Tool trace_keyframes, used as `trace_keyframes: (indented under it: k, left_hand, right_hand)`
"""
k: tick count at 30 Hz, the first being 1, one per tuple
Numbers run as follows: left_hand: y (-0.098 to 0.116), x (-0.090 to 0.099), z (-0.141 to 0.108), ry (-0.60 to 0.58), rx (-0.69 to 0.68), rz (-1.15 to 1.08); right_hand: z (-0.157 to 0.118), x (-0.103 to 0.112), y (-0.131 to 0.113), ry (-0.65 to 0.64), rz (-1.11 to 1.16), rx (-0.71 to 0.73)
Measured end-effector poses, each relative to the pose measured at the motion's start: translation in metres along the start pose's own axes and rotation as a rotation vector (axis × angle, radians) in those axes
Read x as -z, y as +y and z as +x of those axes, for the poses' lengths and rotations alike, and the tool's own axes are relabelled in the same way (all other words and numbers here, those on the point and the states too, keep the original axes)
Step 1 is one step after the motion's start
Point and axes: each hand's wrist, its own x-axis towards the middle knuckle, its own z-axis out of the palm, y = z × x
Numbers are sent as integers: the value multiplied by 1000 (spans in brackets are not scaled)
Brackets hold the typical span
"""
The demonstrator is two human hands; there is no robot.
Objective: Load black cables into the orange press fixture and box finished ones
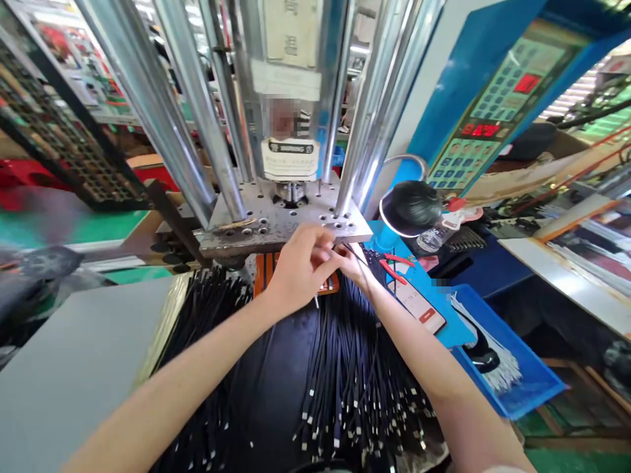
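Observation:
My left hand [303,266] is in front of the press plate, thumb and fingers closed together, the thumb pointing toward my right hand. What lies between those fingers is hidden. My right hand [351,261] is beside it, partly under the plate's edge, its fingers closed on a black cable [362,257] that runs over the wrist. Below my left hand shows an orange fixture [259,281], mostly covered by the hands. Many black USB cables [340,368] hang toward me on the right, with metal plugs at their ends. Another bundle of black cables [197,355] spreads at the left.
A steel press plate [290,226] with upright columns stands ahead. To the right are a black lamp [413,207], red-handled pliers [394,269], a phone [419,309] and a blue bin [527,387] with white cables. A grey board [73,368] lies left.

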Motion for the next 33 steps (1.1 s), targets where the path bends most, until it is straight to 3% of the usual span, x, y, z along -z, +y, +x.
trace_keyframes:
  k: [2,5,8,11,14,19,22,27,30,33]
  left_hand:
    - [-24,-11,-29,-210,16,200]
    - [-48,-19,-56,-572,-96,446]
    - [-54,-19,-61,-730,-161,559]
    - [-50,-12,-53,-825,-116,563]
    - [-46,-8,-44,-872,-40,550]
    - [-54,-17,-21,-922,162,585]
    - [-68,-25,3,-904,313,644]
    - [-90,-30,28,-858,473,662]
    - [-98,-31,27,-842,501,633]
    - [-106,-36,27,-746,433,603]
  right_hand:
    - [7,-3,4,-24,61,3]
    - [6,-2,5,-88,121,43]
    - [1,3,5,-128,87,58]
    - [2,3,11,-176,113,74]
    - [13,-8,19,-234,188,73]
    - [45,-26,18,-31,43,-49]
    - [52,-28,13,23,15,-64]
    - [7,-23,20,-27,45,-100]
    - [-25,-21,23,-139,322,-226]
    - [-37,-20,20,-179,558,-383]
